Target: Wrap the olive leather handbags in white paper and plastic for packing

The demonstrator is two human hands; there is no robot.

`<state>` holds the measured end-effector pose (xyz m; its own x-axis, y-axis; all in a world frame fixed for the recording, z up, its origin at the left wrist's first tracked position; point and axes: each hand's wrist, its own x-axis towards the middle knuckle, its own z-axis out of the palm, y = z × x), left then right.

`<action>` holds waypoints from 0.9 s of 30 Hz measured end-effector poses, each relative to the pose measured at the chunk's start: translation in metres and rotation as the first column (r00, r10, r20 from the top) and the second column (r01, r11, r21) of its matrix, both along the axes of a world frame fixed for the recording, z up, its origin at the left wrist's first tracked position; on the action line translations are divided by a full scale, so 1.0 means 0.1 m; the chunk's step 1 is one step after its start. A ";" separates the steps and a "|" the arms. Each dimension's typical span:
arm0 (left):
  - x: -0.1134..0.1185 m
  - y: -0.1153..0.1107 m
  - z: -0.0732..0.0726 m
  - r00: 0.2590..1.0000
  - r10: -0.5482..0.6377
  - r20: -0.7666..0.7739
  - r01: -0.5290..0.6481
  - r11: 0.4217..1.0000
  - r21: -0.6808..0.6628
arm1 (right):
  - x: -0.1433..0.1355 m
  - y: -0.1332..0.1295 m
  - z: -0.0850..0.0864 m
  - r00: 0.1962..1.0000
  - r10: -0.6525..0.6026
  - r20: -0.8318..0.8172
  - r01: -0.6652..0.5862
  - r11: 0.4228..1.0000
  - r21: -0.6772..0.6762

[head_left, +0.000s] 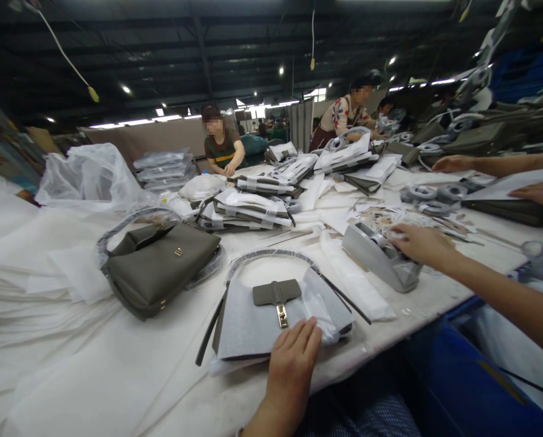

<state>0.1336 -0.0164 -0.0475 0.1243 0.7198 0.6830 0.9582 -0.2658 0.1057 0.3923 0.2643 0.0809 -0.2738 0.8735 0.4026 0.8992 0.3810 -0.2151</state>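
A dark olive handbag lies in front of me, its face covered by white tissue paper. Its flap tab with a gold clasp shows over the paper, and its wrapped handle arches away from me. My left hand rests on the bag's near edge, fingers stretched out just below the clasp. At the grey tape dispenser, my right hand has its fingers bent close together by the tape roll; what they pinch, if anything, is too small to make out.
Another olive handbag sits to the left. Stacked wrapped bags lie behind. A clear plastic bag stands at far left. A co-worker's hands hold a bag at right; two people work across the table. A blue bin stands below the table edge.
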 end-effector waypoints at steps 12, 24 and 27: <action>0.01 -0.02 0.03 1.000 0.005 -0.012 -0.005 0.999 -0.037 | -1.01 -1.47 -0.78 0.823 0.522 -0.223 -0.556 0.820 -0.135; 0.00 -0.07 0.07 0.994 0.079 -0.073 -0.088 0.989 -0.119 | -0.44 -2.24 -0.90 0.681 0.394 -0.617 -0.652 0.710 -0.266; 0.00 -0.09 0.09 0.993 0.079 -0.092 -0.089 0.989 -0.120 | -0.26 -2.49 -1.04 0.698 0.343 -0.628 -0.637 0.699 -0.326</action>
<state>0.1340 -0.0250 -0.0381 0.1145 0.8085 0.5773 0.9836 -0.1740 0.0485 0.3665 0.0156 -0.0230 -0.6154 0.7692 0.1720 0.3148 0.4399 -0.8411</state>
